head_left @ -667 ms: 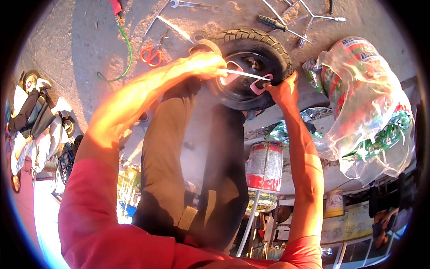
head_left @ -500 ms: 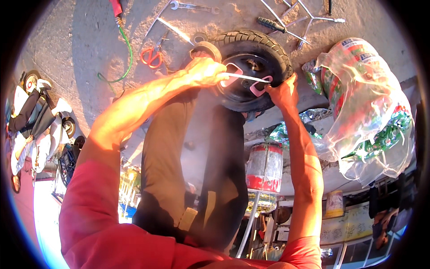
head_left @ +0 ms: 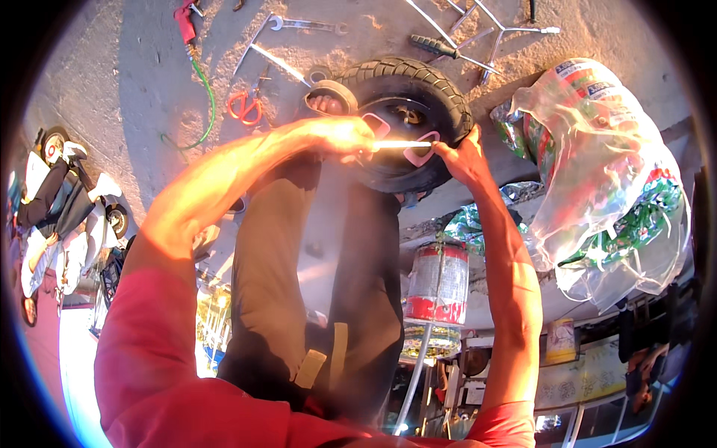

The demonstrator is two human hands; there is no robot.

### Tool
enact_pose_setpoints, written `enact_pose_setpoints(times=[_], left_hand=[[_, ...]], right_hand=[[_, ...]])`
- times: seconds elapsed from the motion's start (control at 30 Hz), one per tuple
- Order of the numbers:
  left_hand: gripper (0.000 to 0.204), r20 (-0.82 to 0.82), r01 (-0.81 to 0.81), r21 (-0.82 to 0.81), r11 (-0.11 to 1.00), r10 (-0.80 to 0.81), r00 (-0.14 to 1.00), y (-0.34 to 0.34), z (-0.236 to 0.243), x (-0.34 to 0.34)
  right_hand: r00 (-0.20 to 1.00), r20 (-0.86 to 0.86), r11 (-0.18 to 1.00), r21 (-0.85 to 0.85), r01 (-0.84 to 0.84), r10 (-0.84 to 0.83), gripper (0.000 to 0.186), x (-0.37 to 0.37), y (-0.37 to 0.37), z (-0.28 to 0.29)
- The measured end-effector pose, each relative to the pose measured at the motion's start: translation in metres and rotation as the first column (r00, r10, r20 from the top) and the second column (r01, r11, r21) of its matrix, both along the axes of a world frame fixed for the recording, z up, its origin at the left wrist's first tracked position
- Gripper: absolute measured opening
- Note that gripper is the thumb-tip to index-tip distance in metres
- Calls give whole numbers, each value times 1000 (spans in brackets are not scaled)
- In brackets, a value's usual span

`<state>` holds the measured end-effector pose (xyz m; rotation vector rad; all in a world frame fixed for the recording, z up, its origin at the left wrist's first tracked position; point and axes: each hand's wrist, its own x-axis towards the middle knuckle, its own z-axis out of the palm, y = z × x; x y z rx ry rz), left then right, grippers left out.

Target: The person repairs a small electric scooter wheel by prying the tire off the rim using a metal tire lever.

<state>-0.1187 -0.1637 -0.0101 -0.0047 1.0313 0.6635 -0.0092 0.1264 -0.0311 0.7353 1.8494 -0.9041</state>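
A black tyre lies on a wheel with a black rim and pink cut-out edges. My left hand is closed on a thin pale metal bar, which crosses the wheel to its right side. My right hand grips the tyre's right edge, with its thumb at the bar's end. A brown ring-shaped object sits beside the wheel, behind my left hand.
Orange-handled scissors, a wrench, cross-shaped spanners and a red air gun with green hose lie beyond. A bagged bundle is right, a red-banded can below it. People sit on scooters at left.
Both my hands and the bar have moved slightly down in the picture, and the bar now lies more level. The wheel and the tools beyond appear shifted a little in the view.
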Motion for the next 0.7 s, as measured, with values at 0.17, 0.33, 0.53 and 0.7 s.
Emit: enact_pose_setpoints(times=[0.17,0.33,0.53,0.7], left_hand=[[35,37,-82,-210,974,91,995,8,26,16],[35,41,-137,-335,932,160,986,34,54,37],[30,125,-357,-597,718,523,843,76,96,59],[24,52,-489,-685,539,707,705,107,115,79]], right_hand=[[997,-50,992,111,-53,59,92,-2,-10,2],[993,20,981,157,-116,114,95,-1,-9,5],[993,5,986,118,-114,114,82,-6,-7,1],[992,30,985,123,-123,120,80,-2,-2,-1]])
